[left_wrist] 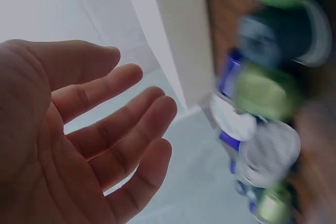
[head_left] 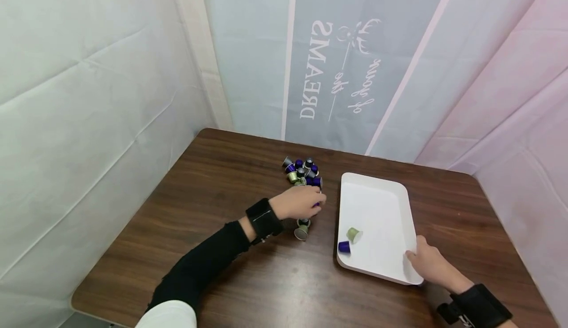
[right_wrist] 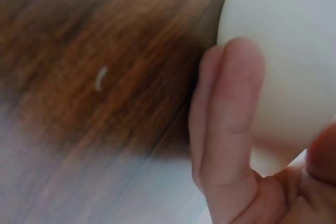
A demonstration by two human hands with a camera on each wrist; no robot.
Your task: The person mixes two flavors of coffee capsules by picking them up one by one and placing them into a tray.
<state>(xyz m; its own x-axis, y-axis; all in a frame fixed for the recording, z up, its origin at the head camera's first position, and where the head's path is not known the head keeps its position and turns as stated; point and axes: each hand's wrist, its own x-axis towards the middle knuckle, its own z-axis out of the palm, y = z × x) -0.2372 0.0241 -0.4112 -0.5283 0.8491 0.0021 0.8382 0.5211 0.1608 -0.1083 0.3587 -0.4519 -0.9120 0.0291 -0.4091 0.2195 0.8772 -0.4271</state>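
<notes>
My left hand [head_left: 299, 202] hovers at the near part of a heap of coffee capsules [head_left: 301, 172], coloured purple, green, grey and dark. In the left wrist view its fingers [left_wrist: 131, 129] are loosely bent and apart from the thumb, with nothing between them; blurred capsules [left_wrist: 268, 153] lie beyond the fingertips. At the tray's near right corner, my right hand [head_left: 430, 261] grips the rim of a white tray [head_left: 377, 200], its thumb on the inner side. Inside the tray, near its left side, are a green capsule [head_left: 353, 234] and a purple capsule [head_left: 344, 247].
The brown wooden table [head_left: 213, 180] carries the heap and the tray side by side, the tray to the right. Just below my left hand sits a pale green capsule [head_left: 301, 231]. A printed cloth [head_left: 248, 71] hangs behind the table's far edge.
</notes>
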